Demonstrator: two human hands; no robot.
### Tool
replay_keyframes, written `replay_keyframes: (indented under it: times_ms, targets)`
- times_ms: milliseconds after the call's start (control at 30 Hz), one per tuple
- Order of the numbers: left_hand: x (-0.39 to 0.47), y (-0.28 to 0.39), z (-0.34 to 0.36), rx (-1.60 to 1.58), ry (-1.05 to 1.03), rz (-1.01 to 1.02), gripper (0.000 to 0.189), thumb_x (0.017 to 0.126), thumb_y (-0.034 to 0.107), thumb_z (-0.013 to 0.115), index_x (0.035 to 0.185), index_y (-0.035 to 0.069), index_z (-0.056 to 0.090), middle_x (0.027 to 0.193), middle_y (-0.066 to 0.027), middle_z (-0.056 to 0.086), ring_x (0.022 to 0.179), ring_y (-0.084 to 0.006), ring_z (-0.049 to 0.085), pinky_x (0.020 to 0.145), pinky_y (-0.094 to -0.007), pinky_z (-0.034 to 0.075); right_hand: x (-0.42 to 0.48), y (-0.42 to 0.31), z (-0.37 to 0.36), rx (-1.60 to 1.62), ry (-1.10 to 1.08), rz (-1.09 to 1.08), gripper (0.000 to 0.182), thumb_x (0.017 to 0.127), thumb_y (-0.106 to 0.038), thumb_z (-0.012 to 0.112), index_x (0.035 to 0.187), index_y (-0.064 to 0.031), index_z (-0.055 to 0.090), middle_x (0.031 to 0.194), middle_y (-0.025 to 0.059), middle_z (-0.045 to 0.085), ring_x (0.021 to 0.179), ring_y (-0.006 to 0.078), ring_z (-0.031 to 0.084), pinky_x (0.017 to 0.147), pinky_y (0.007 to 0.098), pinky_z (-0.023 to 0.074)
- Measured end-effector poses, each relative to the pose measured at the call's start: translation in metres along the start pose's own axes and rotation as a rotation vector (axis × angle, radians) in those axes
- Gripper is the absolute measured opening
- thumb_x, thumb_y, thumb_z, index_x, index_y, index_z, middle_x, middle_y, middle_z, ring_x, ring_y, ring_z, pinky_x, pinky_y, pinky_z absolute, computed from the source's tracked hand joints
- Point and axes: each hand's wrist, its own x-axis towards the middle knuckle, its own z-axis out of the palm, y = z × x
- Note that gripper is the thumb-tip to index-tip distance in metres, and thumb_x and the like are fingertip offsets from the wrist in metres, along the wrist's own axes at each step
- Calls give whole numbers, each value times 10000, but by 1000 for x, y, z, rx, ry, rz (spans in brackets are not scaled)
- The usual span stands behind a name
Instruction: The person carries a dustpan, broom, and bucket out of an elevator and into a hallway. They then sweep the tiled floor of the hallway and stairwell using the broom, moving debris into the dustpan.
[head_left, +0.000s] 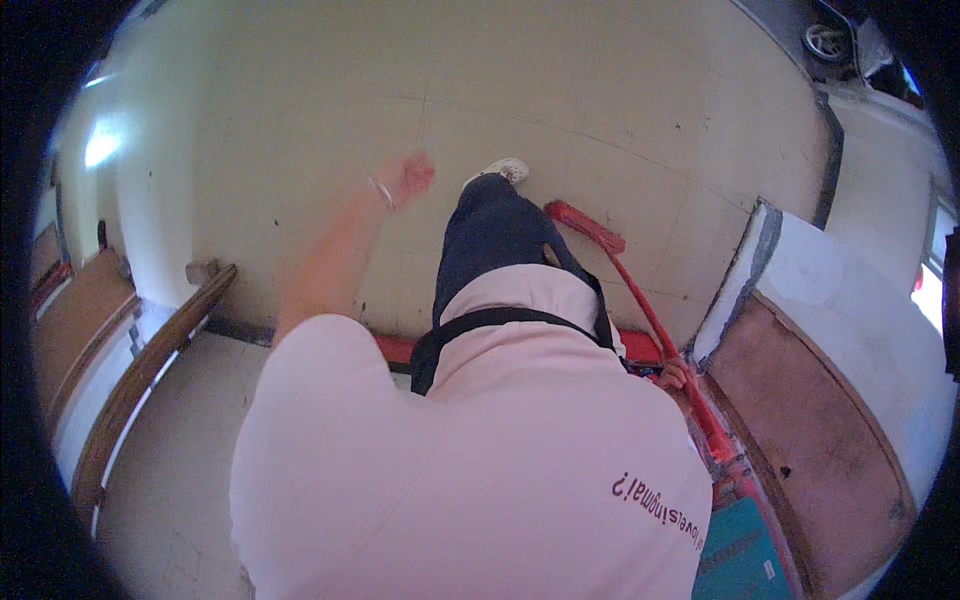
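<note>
My right hand (673, 373) is shut around the red handle of a long-handled broom (646, 296), low at my right side. The broom's red head (585, 225) is down by the pale floor, right of my leg in dark trousers (487, 232). Blurred by motion, my left hand (409, 180) is held out ahead on the left with its fingers curled. Nothing shows in it, and a thin band circles the wrist. My white clog (506, 169) is on the floor ahead.
A wooden handrail (150, 375) runs along the left. At right stands a low white wall end (739, 277) beside a reddish-brown panel (810, 420). A red edge strip (641, 349) crosses behind my leg. A green panel (742, 555) lies lower right.
</note>
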Motion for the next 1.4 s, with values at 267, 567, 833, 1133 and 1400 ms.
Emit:
replay_keyframes:
  times_ms: [267, 567, 833, 1133, 1400]
  targets:
    - [-30, -240, -104, 143, -114, -475, 171, 859, 205, 490, 879, 87, 612, 887, -51, 635, 777, -181, 594, 746, -338, 491, 8, -8, 12, -89, -52, 38, 165, 855, -134, 450, 927, 11, 418, 815, 52, 463, 644, 126, 460, 556, 242, 419]
    - [-154, -172, -126, 86, 40, -276, 183, 833, 266, 587, 939, 117, 575, 869, 4, 608, 804, -139, 577, 773, -303, 485, 6, -6, 42, -187, -18, 83, 194, 846, -131, 450, 953, 29, 420, 814, 54, 472, 666, 132, 477, 575, 251, 441]
    - [-122, -163, -128, -16, -32, -233, 107, 823, 219, 590, 856, 121, 559, 875, -22, 617, 825, -148, 598, 768, -294, 488, 11, -2, 55, -219, -15, 98, 223, 838, -128, 450, 977, 45, 422, 813, 56, 480, 684, 137, 493, 591, 258, 460]
    - [-74, -162, -81, -128, 326, -377, 371, 835, 344, 478, 1125, 116, 437, 1127, -62, 484, 1075, -244, 435, 916, -397, 317, 15, -8, 52, -117, -52, 110, 256, 829, -124, 450, 1003, 63, 423, 813, 59, 489, 706, 143, 510, 610, 266, 482]
    - [-39, 128, 170, 1, -815, 222, 597, 844, 487, 406, 1300, 104, 359, 1337, -82, 375, 1255, -261, 304, 1020, -426, 203, 62, -1, 9, -54, 130, 183, 210, 827, -77, 411, 966, 80, 404, 708, 86, 487, 533, 118, 508, 451, 201, 480]
